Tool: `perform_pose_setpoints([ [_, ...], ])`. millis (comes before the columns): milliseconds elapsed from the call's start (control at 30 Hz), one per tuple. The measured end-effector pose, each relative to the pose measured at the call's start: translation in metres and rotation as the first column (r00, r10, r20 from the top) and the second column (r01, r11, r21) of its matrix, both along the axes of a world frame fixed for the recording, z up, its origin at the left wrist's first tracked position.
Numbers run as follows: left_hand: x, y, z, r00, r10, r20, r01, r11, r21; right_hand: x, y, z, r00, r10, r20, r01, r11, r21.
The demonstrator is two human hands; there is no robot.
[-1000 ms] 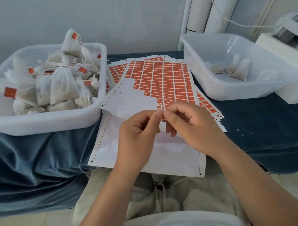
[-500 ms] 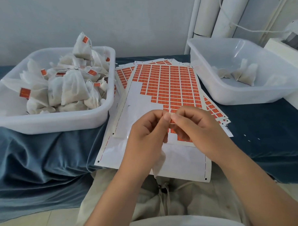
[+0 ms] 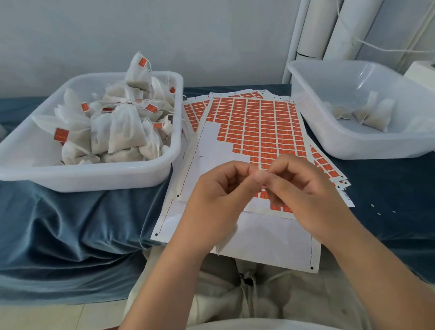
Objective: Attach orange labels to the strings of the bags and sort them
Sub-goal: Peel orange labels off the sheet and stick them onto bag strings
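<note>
My left hand and my right hand meet fingertip to fingertip above the orange label sheet. Both pinch a thin string end between thumb and forefinger. What sits on the string is hidden by the fingers. A corner of a white bag shows beneath my left hand. The left tub holds a heap of white bags with orange labels. Inside the right tub lie a few plain white bags.
Several label sheets are stacked under the top one, on a blue cloth over the table. White pipes stand at the back right. A white box sits behind the right tub. My lap is below the table edge.
The hands stay pinched together and have shifted only slightly over the sheet. The camera has tilted and shifted, so the tubs sit lower and further right in view.
</note>
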State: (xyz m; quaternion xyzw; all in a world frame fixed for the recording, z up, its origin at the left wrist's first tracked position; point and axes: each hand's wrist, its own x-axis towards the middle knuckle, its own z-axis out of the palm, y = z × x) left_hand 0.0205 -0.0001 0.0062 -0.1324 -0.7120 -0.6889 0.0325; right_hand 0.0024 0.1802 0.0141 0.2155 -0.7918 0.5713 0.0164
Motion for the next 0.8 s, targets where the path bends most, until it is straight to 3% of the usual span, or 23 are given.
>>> perform_pose_setpoints([
  [167,0.0,-0.007,0.012,0.999,0.029,0.044,-0.033,0.996,0.081,0.001,-0.003,0.003,0.995,0.001,0.103,-0.003,1.0,0.019],
  [233,-0.007,-0.019,0.026,0.99,0.143,0.018,-0.144,0.987,0.066,0.0,-0.004,0.005,0.979,0.031,0.201,-0.029,1.0,-0.012],
  [300,-0.025,-0.041,0.046,0.933,0.353,-0.073,-0.348,0.935,0.07,-0.002,-0.003,0.006,0.961,0.072,0.266,-0.057,0.996,-0.063],
  [400,-0.066,-0.086,0.086,0.777,0.583,-0.238,-0.591,0.805,0.042,-0.003,-0.001,0.007,0.954,0.105,0.282,-0.08,0.992,-0.097],
  [533,-0.125,-0.135,0.127,0.669,0.659,-0.344,-0.683,0.728,0.065,-0.004,-0.001,0.006,0.939,0.139,0.314,-0.106,0.987,-0.12],
  [600,-0.148,-0.147,0.132,0.664,0.645,-0.378,-0.675,0.735,0.067,-0.005,-0.001,0.005,0.935,0.145,0.324,-0.113,0.987,-0.116],
  [667,-0.169,-0.153,0.125,0.723,0.543,-0.428,-0.657,0.733,-0.179,-0.006,-0.001,0.004,0.936,0.144,0.321,-0.117,0.988,-0.103],
  [700,-0.175,-0.156,0.115,0.797,0.419,-0.435,-0.598,0.643,-0.478,-0.007,-0.001,0.003,0.937,0.144,0.318,-0.119,0.988,-0.096],
  [733,-0.177,-0.156,0.102,0.886,0.288,-0.364,-0.462,0.487,-0.741,-0.007,0.0,0.001,0.939,0.146,0.312,-0.125,0.988,-0.087],
  [767,-0.176,-0.156,0.09,0.935,0.189,-0.299,-0.344,0.293,-0.892,-0.008,0.002,0.0,0.94,0.153,0.305,-0.138,0.988,-0.071],
  [800,-0.171,-0.156,0.081,0.961,0.153,-0.23,-0.26,0.22,-0.94,-0.008,0.003,-0.001,0.941,0.161,0.299,-0.153,0.987,-0.051],
])
